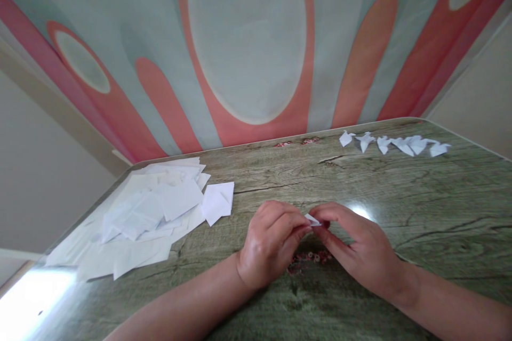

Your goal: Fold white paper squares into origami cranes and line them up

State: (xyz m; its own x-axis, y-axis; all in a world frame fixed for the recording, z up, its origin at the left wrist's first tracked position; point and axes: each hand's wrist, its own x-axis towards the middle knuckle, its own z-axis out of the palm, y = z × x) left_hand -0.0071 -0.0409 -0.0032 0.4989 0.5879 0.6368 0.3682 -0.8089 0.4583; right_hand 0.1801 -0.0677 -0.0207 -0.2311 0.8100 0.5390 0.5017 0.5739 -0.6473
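This was an indoor papercraft spot, whether in a home or a classroom unclear: a wood-grain tabletop point(280, 181) across the lower frame, paper sheets point(182, 200) at left, folded paper figures point(416, 145) at right, a patterned backdrop point(248, 37) above, a pale wall point(478, 74) upper right.

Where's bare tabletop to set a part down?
Free: tabletop between the small paper stack and the folded-paper row, beyond the left hand; also between that row and the right forearm. Crowded: left side, under the loose sheets.
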